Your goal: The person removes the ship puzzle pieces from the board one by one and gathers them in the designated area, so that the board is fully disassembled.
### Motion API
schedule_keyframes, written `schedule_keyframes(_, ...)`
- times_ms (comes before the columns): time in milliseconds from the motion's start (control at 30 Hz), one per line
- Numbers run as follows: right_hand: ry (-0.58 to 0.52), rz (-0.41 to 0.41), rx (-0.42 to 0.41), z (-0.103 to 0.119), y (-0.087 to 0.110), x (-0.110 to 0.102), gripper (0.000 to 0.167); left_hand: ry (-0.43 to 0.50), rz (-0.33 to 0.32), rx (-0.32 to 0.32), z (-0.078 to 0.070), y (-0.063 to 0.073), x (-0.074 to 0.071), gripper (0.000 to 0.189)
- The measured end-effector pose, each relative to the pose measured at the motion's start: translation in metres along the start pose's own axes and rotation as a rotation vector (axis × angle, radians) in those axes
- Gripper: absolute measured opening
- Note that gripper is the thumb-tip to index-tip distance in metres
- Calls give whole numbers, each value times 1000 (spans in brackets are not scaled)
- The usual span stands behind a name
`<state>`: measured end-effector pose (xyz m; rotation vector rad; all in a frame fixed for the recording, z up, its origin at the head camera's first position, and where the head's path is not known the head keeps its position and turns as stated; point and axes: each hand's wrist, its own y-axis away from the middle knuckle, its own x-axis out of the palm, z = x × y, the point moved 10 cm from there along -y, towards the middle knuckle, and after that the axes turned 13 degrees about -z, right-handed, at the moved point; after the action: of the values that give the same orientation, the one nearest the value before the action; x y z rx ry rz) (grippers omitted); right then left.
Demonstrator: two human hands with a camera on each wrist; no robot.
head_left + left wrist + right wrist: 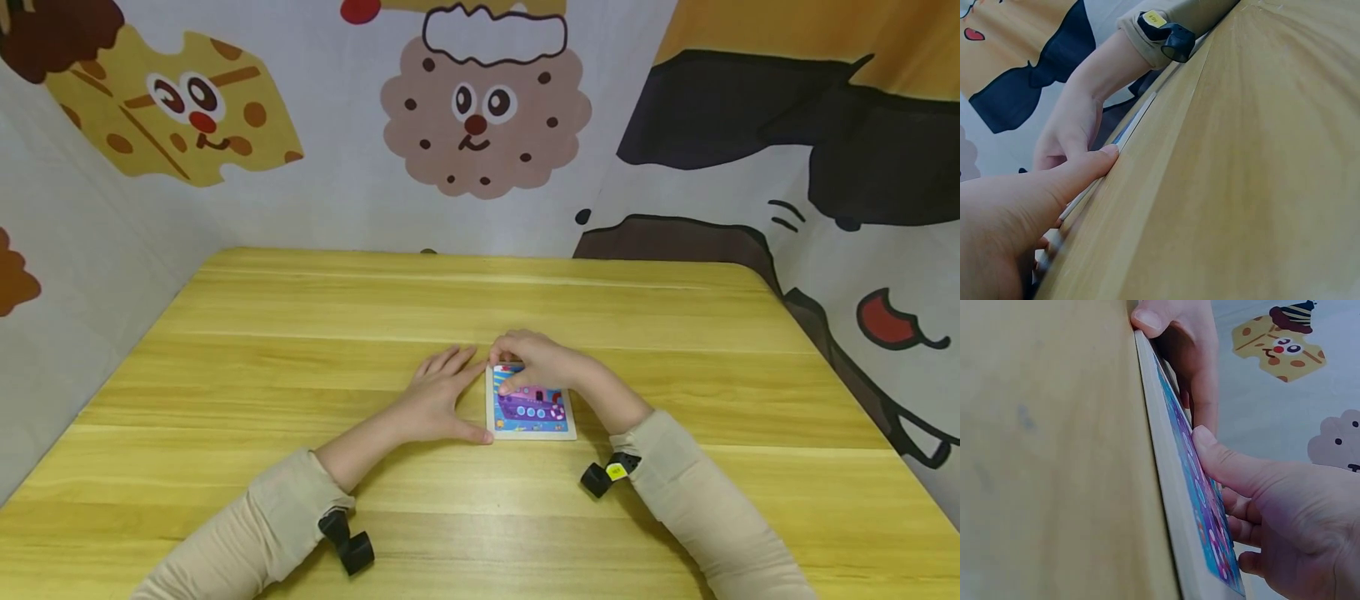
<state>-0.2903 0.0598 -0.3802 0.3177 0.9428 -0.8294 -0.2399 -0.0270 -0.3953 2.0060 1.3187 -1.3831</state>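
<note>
At the near side, soft, rumpled tan sleeves (225,533). Beyond them, flat on a streaky wood-grain table (465,308), the square picture board (534,413): pale rim, printed blue-purple face. Left hand (433,406), fingers straight and spread, braces its left edge; right hand (549,364) grips the far edge, thumb on the print. Step looks like steadying and pressing; next move likely wants light, even thumb pressure. Farthest: cartoon-printed wall covering (337,92).

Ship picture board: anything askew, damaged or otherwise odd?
Nothing stands out: the ship picture board looks flat on the wooden table, its visible border intact. The right hand covers part of it, which I can't check.
</note>
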Motion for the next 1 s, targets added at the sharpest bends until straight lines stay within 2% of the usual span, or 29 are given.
schedule_keyframes(167,19,-74,4,0,4,-4,37,0,-1,-2,0,0,1,110)
schedule_keyframes(333,148,-149,-3,0,13,-11,52,-3,-3,-2,0,0,2,111)
schedule_keyframes(433,207,-191,-12,0,20,-16,55,-5,-4,0,0,0,2,111)
schedule_keyframes(767,234,-279,-15,4,36,-18,49,-10,-6,-3,0,0,2,110)
schedule_keyframes(1000,213,-316,39,1,40,-15,42,-7,-5,-1,0,0,2,110)
